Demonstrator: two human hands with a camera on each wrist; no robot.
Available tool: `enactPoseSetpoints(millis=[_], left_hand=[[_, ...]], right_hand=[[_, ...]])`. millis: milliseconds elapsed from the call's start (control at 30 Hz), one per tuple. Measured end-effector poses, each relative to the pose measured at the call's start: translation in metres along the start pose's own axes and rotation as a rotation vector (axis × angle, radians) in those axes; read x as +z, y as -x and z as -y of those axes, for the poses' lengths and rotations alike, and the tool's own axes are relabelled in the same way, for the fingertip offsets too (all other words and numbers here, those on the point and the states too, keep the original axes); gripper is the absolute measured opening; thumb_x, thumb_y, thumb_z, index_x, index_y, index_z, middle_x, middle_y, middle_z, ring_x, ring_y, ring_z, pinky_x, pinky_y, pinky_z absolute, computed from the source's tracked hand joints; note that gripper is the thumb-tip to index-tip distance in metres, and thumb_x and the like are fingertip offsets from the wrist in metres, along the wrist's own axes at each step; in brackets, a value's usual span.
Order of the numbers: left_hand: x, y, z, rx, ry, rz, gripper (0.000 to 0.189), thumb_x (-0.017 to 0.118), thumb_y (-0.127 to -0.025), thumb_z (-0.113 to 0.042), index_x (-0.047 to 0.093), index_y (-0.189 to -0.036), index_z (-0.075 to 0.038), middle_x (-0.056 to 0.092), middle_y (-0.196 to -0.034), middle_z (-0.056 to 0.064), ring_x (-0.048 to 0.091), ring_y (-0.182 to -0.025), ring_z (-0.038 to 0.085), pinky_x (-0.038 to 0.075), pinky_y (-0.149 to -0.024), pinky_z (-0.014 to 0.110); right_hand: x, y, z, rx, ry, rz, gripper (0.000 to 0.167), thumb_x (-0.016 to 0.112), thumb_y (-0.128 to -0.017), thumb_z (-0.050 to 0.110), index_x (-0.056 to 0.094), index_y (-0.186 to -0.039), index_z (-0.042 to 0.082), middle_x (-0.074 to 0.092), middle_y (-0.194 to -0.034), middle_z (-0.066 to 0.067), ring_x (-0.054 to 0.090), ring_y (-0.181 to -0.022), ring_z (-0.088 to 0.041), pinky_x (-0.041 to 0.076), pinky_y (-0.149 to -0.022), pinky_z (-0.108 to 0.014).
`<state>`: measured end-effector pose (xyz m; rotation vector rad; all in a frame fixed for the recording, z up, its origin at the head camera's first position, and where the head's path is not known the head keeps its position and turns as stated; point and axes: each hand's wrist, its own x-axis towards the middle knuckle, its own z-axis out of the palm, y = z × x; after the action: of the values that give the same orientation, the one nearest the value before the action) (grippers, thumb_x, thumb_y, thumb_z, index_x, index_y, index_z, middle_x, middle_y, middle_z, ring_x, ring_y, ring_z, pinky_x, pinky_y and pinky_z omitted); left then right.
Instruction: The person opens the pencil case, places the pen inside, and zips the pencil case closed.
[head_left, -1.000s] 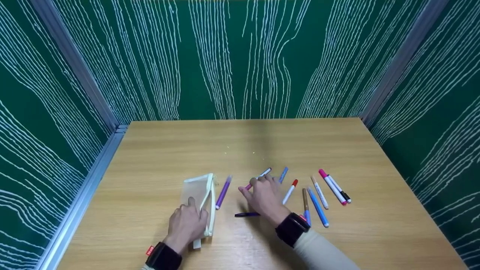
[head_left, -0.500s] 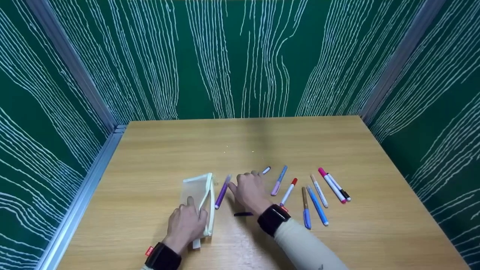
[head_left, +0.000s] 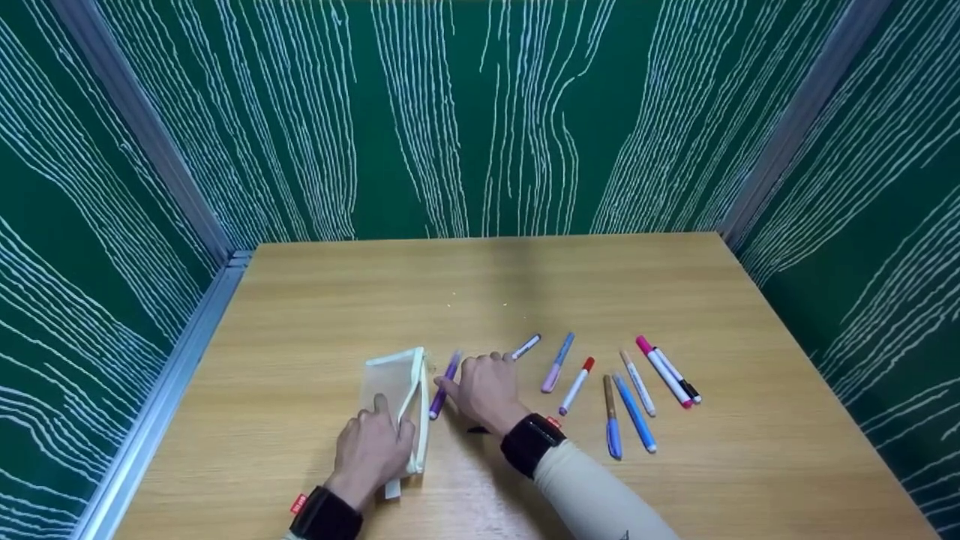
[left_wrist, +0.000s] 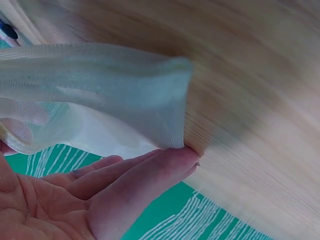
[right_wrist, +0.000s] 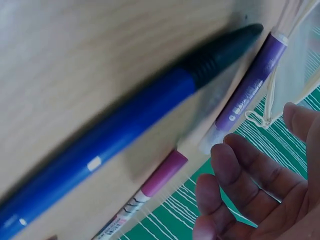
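My left hand holds the pale mesh pencil case at the left. The thumb is by its gaping zip side, and the fingers lie along the mesh. Just right of the case lies a purple marker. My right hand hovers over it with loosely bent fingers and nothing between them. In the right wrist view, the fingertips are close to the clear end of the purple marker. A blue pen with a dark end lies under the wrist, mostly hidden in the head view. A pink-ended marker is beside the fingers.
To the right lie a blue-and-lilac pen, a red-capped marker, a brown-and-blue pen, a blue marker, a white pen, a pink-capped marker and a black-capped marker. Green walls surround the wooden table.
My right hand has left the pink-ended marker and moved left to the purple marker. The pens at the right are more exposed. My left hand and the pencil case stay put.
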<state>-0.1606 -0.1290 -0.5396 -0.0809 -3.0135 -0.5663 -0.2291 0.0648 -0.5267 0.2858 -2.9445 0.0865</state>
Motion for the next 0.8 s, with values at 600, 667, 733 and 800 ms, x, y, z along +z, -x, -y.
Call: enactPoseSetpoints(millis=[600,667,733,800], left_hand=[[0.001,0.0,0.0,-0.013,-0.011,-0.004,0.047,0.055,-0.096,-0.036,0.056,-0.115,0.007,0.06,-0.08,0.021,0.063,-0.07,0.036,0.054,-0.062,0.049],[0.0,0.0,-0.001,-0.015,-0.007,0.002,0.047,0.055,-0.096,-0.036,0.055,-0.116,0.007,0.06,-0.08,0.021,0.063,-0.071,0.036,0.054,-0.063,0.049],[0.001,-0.001,-0.001,-0.016,-0.004,0.007,0.048,0.056,-0.096,-0.036,0.055,-0.117,0.007,0.06,-0.081,0.021,0.063,-0.071,0.036,0.054,-0.064,0.05],[0.001,-0.001,-0.001,-0.017,-0.005,0.01,0.048,0.056,-0.095,-0.035,0.054,-0.117,0.007,0.059,-0.081,0.021,0.062,-0.071,0.036,0.054,-0.064,0.05]], right_hand=[[0.011,-0.002,0.01,0.029,0.053,0.09,0.065,0.055,-0.089,0.075,0.063,-0.071,0.012,0.069,-0.078,-0.01,0.063,-0.077,-0.028,0.047,-0.086,-0.045],[0.011,-0.002,0.01,0.027,0.054,0.101,0.062,0.057,-0.09,0.072,0.063,-0.074,0.013,0.069,-0.079,-0.01,0.063,-0.078,-0.029,0.048,-0.088,-0.046],[0.011,-0.002,0.01,0.026,0.044,0.099,0.057,0.06,-0.09,0.068,0.063,-0.075,0.013,0.069,-0.079,-0.011,0.064,-0.078,-0.03,0.048,-0.088,-0.047],[0.011,-0.002,0.01,0.028,0.026,0.093,0.05,0.062,-0.09,0.062,0.061,-0.075,0.014,0.067,-0.077,-0.011,0.064,-0.076,-0.03,0.049,-0.086,-0.047]])
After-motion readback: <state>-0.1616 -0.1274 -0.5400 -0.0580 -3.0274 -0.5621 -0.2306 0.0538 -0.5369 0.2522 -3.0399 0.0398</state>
